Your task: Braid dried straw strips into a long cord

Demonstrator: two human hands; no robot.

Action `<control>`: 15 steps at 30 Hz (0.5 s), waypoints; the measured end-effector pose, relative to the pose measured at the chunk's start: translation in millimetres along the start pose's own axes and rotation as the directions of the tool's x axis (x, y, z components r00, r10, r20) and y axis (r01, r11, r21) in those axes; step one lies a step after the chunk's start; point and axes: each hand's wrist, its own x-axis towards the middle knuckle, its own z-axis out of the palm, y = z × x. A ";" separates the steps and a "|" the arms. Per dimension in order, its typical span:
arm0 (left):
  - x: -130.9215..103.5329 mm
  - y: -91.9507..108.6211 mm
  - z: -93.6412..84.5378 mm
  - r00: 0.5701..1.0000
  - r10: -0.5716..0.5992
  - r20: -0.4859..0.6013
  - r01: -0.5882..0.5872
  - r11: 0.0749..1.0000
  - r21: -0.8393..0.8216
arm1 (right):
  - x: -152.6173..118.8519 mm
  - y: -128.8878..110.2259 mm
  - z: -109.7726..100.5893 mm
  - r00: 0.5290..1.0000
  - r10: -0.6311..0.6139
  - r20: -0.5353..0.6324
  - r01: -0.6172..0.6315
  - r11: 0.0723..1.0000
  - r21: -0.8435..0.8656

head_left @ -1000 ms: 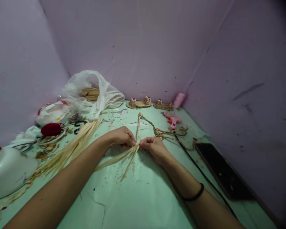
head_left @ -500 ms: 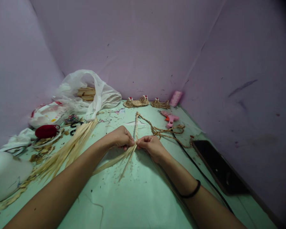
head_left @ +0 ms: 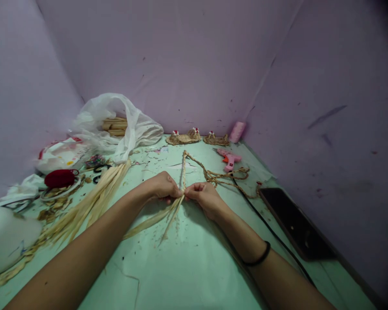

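Note:
A pale braid of dried plant fibre runs down the middle of the table toward me. At its lower end, my left hand pinches the strands from the left. Opposite it, my right hand pinches them from the right, and the fingertips of both hands nearly meet. Loose strands fan out below the fingers toward the left and toward me. From the braid's far end a browner braided cord trails off to the right in loops.
Left lie a bundle of loose fibre, scissors, a red pouch and a white plastic bag. Small woven slippers stand by the back wall. Right are a pink glue gun, its black cord and a dark phone.
The whole view has shifted very slightly. Both hands keep their pinch at the same spot on the braid, with hardly any visible movement.

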 end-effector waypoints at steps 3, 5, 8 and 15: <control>5.9 -4.1 2.0 0.998 0.034 -0.060 -0.034 0.999 0.004 | 0.0 0.2 0.4 1.000 -0.007 0.002 0.007 1.000 -0.016; 8.4 -4.9 2.7 0.994 0.051 -0.095 -0.048 0.998 0.038 | 0.6 1.4 0.9 0.999 -0.032 0.009 0.032 0.999 -0.019; 8.4 -2.7 3.5 0.993 0.024 -0.117 -0.017 0.998 0.066 | 1.8 3.5 1.7 0.998 -0.064 0.029 0.064 0.998 -0.024; 8.1 -2.3 1.1 0.990 -0.118 0.074 0.128 0.981 -0.144 | 0.9 1.7 0.8 0.999 -0.041 0.025 0.041 0.999 0.013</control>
